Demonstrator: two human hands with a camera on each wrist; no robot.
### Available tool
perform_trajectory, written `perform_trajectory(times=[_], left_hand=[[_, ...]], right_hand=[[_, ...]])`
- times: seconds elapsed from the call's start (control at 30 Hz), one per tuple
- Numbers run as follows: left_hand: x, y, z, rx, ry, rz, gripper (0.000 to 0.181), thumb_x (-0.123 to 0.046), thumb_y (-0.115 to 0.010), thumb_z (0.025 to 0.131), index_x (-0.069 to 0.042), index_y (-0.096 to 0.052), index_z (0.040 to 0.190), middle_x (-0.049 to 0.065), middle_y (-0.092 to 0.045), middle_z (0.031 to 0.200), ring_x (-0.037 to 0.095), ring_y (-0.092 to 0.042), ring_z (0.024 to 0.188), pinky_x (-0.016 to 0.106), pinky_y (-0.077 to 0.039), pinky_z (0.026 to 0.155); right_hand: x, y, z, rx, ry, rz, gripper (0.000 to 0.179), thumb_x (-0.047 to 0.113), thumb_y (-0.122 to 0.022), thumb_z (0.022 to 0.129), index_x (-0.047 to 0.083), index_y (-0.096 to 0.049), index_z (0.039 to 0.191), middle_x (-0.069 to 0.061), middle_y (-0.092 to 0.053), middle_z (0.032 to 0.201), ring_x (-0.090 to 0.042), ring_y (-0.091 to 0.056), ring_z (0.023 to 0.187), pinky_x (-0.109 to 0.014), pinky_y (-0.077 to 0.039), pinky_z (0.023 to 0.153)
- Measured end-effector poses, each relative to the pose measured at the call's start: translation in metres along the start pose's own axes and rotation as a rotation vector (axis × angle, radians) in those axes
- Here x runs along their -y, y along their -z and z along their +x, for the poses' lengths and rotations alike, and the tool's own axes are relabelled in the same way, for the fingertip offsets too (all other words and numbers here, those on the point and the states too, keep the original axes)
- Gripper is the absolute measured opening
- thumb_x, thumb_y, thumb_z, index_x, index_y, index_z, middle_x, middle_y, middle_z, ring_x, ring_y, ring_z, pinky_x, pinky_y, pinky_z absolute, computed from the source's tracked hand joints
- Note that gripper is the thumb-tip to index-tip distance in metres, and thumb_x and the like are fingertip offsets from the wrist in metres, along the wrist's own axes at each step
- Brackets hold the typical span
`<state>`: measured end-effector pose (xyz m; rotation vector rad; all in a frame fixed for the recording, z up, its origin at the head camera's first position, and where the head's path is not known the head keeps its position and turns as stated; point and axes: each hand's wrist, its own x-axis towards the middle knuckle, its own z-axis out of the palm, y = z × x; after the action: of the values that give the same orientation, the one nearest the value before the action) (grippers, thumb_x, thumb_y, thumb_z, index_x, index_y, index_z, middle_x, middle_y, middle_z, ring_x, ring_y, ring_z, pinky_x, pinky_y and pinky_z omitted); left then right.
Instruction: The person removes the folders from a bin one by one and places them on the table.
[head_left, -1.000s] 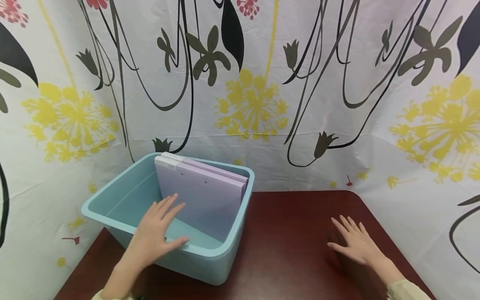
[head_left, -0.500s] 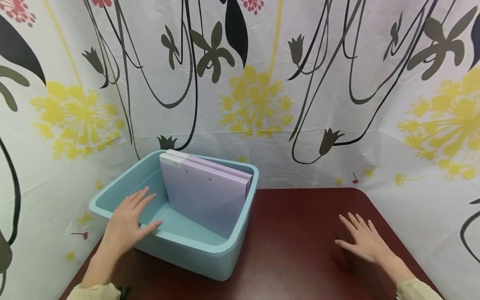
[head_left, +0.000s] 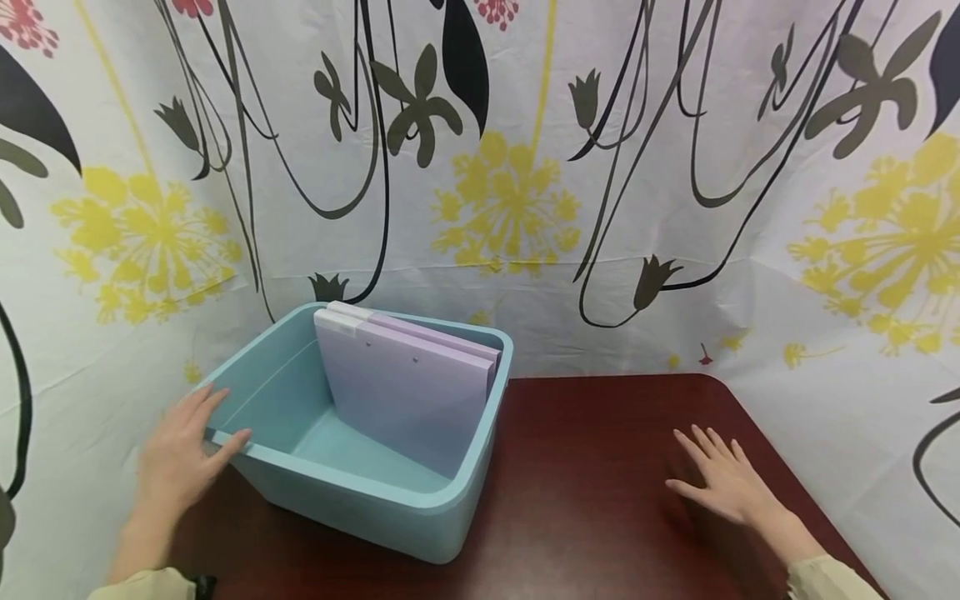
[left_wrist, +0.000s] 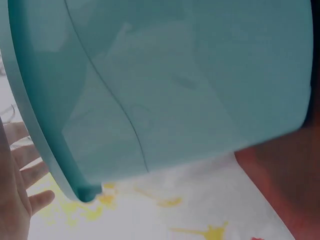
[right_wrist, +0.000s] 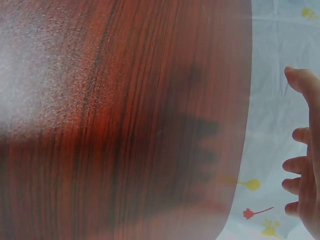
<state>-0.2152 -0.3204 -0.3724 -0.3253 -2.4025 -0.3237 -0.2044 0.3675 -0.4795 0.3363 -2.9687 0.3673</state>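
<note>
A light blue plastic tub [head_left: 352,487] sits at the left of the table, with lilac file folders [head_left: 408,396] standing upright inside against its far side. My left hand [head_left: 176,454] is at the tub's near left corner, fingers spread and thumb apart; whether it touches the rim I cannot tell. In the left wrist view the tub's outer wall [left_wrist: 200,85] fills most of the frame, and the hand [left_wrist: 17,185] shows beside the rim. My right hand [head_left: 723,479] hovers over the right part of the table with relaxed, spread fingers and holds nothing.
The dark red wood-grain table [head_left: 585,475] has a rounded far right corner. A white cloth [head_left: 525,217] printed with flowers and stems hangs behind it and along both sides. The right hand's shadow falls on the tabletop.
My left hand has moved left, from over the tub's near rim to its near left corner. The right hand, tub and folders have stayed about where they were; the head view shifted slightly.
</note>
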Motion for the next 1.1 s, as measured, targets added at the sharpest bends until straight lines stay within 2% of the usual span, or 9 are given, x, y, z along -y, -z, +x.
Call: perform_trajectory(times=[0.2, 0.4, 0.6, 0.77, 0.97, 1.1], left_hand=[[0.012, 0.002, -0.005, 0.015, 0.123, 0.005, 0.06, -0.045, -0.054, 0.085, 0.001, -0.047, 0.124, 0.028, -0.043, 0.132, 0.046, -0.039, 0.119, 0.059, -0.032, 0.092], [0.017, 0.001, -0.009, 0.021, 0.201, 0.003, 0.072, -0.045, -0.052, 0.086, 0.004, -0.035, 0.136, 0.029, -0.039, 0.134, 0.046, -0.036, 0.121, 0.06, -0.029, 0.095], [0.021, -0.003, -0.011, 0.051, 0.24, -0.014, 0.08, -0.045, -0.052, 0.086, 0.004, -0.022, 0.141, 0.031, -0.033, 0.137, 0.047, -0.033, 0.122, 0.062, -0.029, 0.094], [0.028, -0.002, -0.012, 0.1, 0.249, -0.017, 0.081, -0.045, -0.049, 0.087, 0.002, -0.016, 0.143, 0.029, -0.027, 0.142, 0.046, -0.027, 0.129, 0.061, -0.026, 0.096], [0.034, -0.004, -0.017, 0.124, 0.265, 0.006, 0.079, -0.048, -0.047, 0.088, 0.001, -0.018, 0.143, 0.028, -0.028, 0.142, 0.047, -0.028, 0.127, 0.063, -0.029, 0.092], [0.033, -0.004, -0.018, 0.117, 0.268, 0.009, 0.078, -0.048, -0.048, 0.088, 0.002, -0.021, 0.142, 0.028, -0.03, 0.141, 0.046, -0.03, 0.126, 0.063, -0.03, 0.09]], right_hand=[[0.002, -0.001, 0.002, -0.024, 0.01, -0.014, 0.079, 0.052, -0.058, 0.08, 0.003, -0.036, 0.137, -0.032, -0.029, 0.14, -0.05, -0.023, 0.129, -0.066, -0.012, 0.101], [0.004, 0.0, 0.003, -0.043, 0.019, -0.027, 0.078, 0.051, -0.059, 0.08, 0.004, -0.036, 0.138, -0.031, -0.031, 0.14, -0.049, -0.024, 0.13, -0.066, -0.013, 0.101], [0.005, 0.004, 0.007, -0.071, 0.047, -0.036, 0.077, 0.051, -0.059, 0.08, 0.003, -0.038, 0.137, -0.029, -0.032, 0.14, -0.047, -0.026, 0.129, -0.06, -0.006, 0.107], [0.009, 0.004, 0.011, -0.085, 0.064, -0.045, 0.077, 0.05, -0.06, 0.079, 0.004, -0.038, 0.137, -0.028, -0.033, 0.14, -0.047, -0.027, 0.129, -0.061, -0.011, 0.106], [0.015, 0.001, 0.015, -0.092, 0.078, -0.051, 0.076, 0.049, -0.062, 0.079, 0.004, -0.04, 0.136, -0.027, -0.034, 0.14, -0.047, -0.028, 0.129, -0.062, -0.016, 0.103], [0.019, 0.0, 0.019, -0.108, 0.097, -0.054, 0.077, 0.052, -0.06, 0.079, 0.004, -0.04, 0.136, -0.026, -0.035, 0.14, -0.045, -0.029, 0.128, -0.058, -0.012, 0.107]])
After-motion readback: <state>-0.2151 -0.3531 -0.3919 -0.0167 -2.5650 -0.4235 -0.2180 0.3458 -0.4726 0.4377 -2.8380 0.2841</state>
